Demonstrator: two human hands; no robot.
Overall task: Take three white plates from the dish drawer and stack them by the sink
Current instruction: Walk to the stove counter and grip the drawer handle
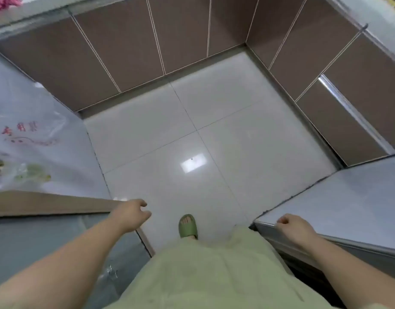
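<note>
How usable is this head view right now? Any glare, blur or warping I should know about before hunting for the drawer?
Head view: a bright ceiling-light glare patch sits on the glossy floor tiles; wide-angle warping bends the brown cabinet fronts; the whole picture is soft, and the plastic bag's print is unreadable; both hands, left and right, are evenly lit, without hard shadows.

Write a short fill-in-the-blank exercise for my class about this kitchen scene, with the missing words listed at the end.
1. The slipper on the person's foot is ____ in colour.
2. Neither the left hand nor the right hand holds a ____.
3. The cabinet doors at the far side are ____ in colour.
4. The floor is covered with pale ____.

Missing words: green; plate; brown; tiles
</note>
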